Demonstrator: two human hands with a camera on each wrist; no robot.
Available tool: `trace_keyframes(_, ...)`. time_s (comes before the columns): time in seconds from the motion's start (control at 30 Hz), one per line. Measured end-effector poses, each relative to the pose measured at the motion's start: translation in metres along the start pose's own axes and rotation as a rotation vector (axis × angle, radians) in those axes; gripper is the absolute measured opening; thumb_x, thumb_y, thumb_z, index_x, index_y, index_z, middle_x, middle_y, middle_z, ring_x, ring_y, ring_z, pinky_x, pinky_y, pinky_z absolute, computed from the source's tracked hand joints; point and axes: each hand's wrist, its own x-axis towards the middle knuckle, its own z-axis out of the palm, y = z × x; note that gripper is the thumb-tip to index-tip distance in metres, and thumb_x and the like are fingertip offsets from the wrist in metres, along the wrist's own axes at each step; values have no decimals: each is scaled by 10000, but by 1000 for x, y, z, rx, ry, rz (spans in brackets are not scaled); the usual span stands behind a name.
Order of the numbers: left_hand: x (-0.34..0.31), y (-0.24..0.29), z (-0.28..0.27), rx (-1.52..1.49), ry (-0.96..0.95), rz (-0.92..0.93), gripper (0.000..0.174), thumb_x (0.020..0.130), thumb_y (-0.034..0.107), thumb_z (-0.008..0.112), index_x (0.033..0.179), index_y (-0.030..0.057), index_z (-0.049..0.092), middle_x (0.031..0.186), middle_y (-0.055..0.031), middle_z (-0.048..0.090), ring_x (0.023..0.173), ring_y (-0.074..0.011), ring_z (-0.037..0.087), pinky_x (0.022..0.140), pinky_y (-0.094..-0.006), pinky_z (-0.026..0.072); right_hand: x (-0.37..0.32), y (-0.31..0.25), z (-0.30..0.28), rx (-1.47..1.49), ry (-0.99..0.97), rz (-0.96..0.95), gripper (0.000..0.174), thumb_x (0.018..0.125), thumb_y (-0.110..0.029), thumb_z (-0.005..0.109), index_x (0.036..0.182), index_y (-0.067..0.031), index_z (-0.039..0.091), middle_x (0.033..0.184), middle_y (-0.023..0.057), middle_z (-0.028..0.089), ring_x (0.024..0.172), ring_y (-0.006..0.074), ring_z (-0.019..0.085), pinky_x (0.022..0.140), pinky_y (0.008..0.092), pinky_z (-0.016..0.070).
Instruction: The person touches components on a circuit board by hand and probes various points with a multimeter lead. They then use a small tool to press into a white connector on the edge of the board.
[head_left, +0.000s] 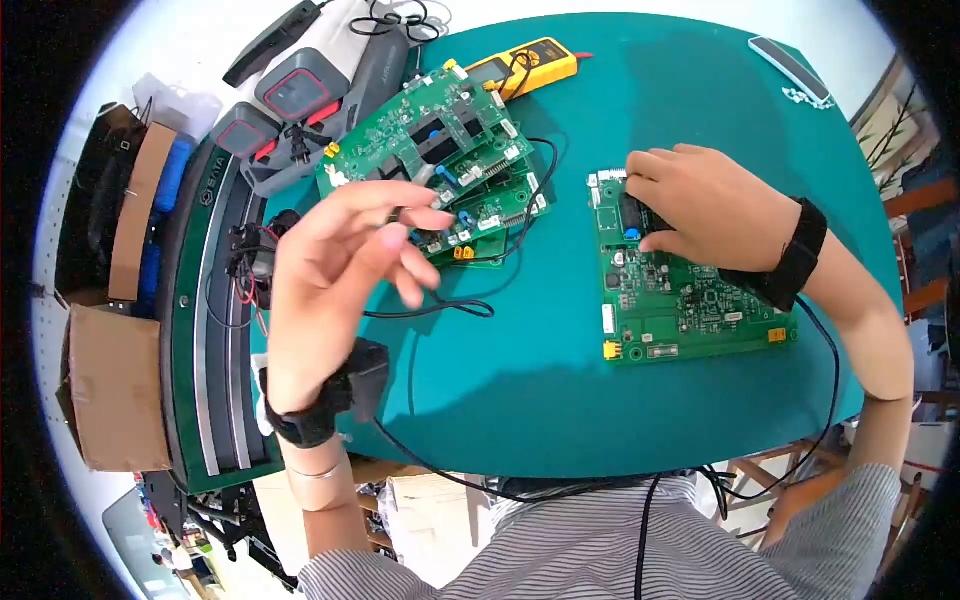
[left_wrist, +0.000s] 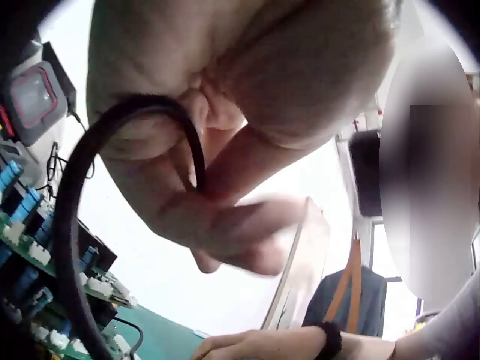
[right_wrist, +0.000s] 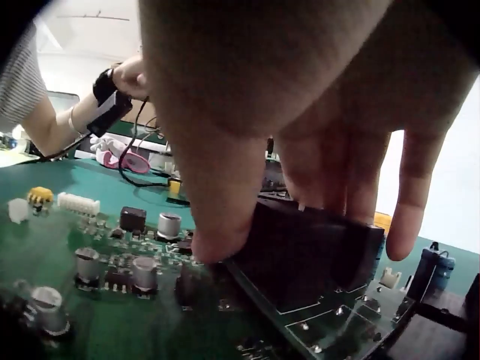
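Note:
Over the green circuit board (head_left: pixel 690 300), my right hand (head_left: pixel 715 205) reaches down. In the right wrist view its thumb and fingers (right_wrist: pixel 217 244) lie on opposite sides of a black block (right_wrist: pixel 300 251) on the board, gripping it. Raised beside the stacked circuit boards (head_left: pixel 400 130) is my left hand (head_left: pixel 345 265), palm turned up and fingers loosely bent, with no held object discernible. A black cable (left_wrist: pixel 67 225) arches across the left hand (left_wrist: pixel 240 97) in the left wrist view; whether it touches the fingers cannot be told.
A yellow multimeter (head_left: pixel 545 65) lies behind the stack on the green table (head_left: pixel 480 400). Grey cases (head_left: pixel 305 85) stand at the back left, and a phone-like object (head_left: pixel 790 70) lies at the far right. Black cable (head_left: pixel 455 308) runs below the stack.

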Motion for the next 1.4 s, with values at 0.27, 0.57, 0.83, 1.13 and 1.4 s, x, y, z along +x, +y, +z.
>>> trace_keyframes(0.27,17,-19,80,439,-143,197,309,965,-26,597,1257,46,666,1027,-114,745,914,-187,732,780,-309,565,15,4,10,107,79,109,388,975,-417,634,911,-40,694,869,144,663,855,356,672,807,456,540)
trace_keyframes(0.57,7,-39,84,433,-296,187,125,961,74,669,1064,5,686,918,-151,684,842,-350,667,738,-417,522,13,9,24,207,188,127,334,1002,-361,611,898,-49,665,885,140,657,870,355,661,803,466,521)
trace_keyframes(0.83,8,-48,87,336,-353,201,83,895,36,739,975,33,717,866,-95,701,809,-270,663,679,-374,509,13,-1,28,152,240,102,272,1012,-296,597,900,-49,626,877,120,637,881,320,643,844,433,504)
trace_keyframes(1.13,7,-45,89,343,-293,148,142,823,-37,780,936,24,720,881,-89,706,841,-248,685,718,-341,543,13,-9,29,-11,237,105,175,990,-228,628,935,-64,653,887,75,644,890,251,648,835,393,505)
trace_keyframes(1.4,11,-47,89,233,-314,234,231,798,-90,727,993,33,701,921,-92,702,884,-261,695,763,-357,549,13,-8,29,-1,240,101,175,987,-227,631,937,-60,655,882,78,642,873,260,646,831,397,506)
